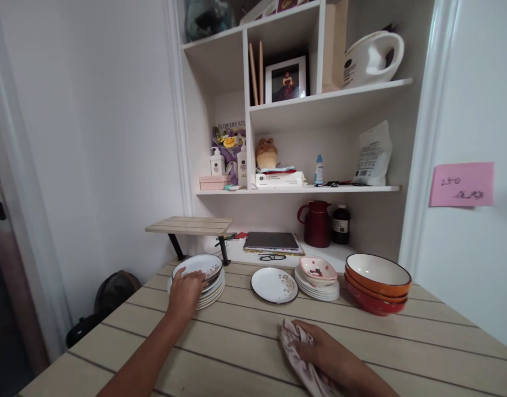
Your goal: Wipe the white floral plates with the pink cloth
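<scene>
At the left of the table, my left hand [186, 292] grips the near rim of a white plate [203, 264] with a dark edge and a floral print. That plate tops a stack of plates [214, 295]; my thumb and fingers lie over its rim, and their undersides are hidden. My right hand [319, 347] is closed around a crumpled pale pink cloth [297, 353], low over the front of the table. Beyond the cloth, a single white plate [273, 285] with a brown floral print lies flat.
Right of the single plate, a pink-patterned bowl [318, 269] sits on stacked white plates [317, 290]. Farther right are nested orange and red bowls [377, 286]. Behind stand a small wooden riser [189, 225], a laptop [272, 241], glasses [272, 257], a red jug [317, 223] and a dark bottle [341, 225].
</scene>
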Action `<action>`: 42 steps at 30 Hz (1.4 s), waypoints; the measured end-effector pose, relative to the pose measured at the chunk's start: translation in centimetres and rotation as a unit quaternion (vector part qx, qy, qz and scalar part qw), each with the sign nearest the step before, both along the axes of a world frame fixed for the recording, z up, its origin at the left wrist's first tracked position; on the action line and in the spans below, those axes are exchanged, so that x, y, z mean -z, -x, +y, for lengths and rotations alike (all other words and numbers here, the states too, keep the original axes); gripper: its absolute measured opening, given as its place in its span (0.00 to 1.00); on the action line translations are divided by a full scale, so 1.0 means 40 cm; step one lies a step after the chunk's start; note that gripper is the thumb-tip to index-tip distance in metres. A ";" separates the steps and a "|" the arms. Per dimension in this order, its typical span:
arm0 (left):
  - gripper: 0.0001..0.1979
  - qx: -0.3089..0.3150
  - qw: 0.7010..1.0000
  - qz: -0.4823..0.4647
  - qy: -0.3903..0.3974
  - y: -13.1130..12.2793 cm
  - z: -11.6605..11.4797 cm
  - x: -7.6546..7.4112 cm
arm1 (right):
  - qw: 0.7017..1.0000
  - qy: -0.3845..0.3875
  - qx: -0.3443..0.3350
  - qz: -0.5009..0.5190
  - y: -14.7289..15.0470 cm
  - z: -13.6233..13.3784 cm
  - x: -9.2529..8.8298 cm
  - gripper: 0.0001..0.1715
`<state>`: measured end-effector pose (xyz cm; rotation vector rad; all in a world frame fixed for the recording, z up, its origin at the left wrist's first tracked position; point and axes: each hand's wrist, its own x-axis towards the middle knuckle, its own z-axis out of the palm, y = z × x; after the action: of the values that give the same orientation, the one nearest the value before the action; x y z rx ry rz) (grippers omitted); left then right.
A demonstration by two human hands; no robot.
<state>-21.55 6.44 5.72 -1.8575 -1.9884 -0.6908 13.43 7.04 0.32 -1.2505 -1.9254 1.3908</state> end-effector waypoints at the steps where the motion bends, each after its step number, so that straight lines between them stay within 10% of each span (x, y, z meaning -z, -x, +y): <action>1: 0.12 0.003 1.000 -0.002 -0.004 0.002 -0.003 -0.003 | 1.000 0.004 0.003 -0.003 0.000 0.001 0.002 0.33; 24: 0.16 0.082 0.987 -0.140 -0.023 0.072 -0.029 -0.061 | 0.999 0.009 0.010 0.031 -0.001 -0.004 0.003 0.29; 42: 0.09 0.165 0.977 0.025 -0.134 0.028 -0.042 -0.021 | 0.999 -0.012 -0.021 0.028 -0.002 0.009 0.014 0.20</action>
<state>-22.67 4.75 6.56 -2.0278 -1.4834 -0.9422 13.50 7.39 -0.23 -1.1539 -1.9357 1.4046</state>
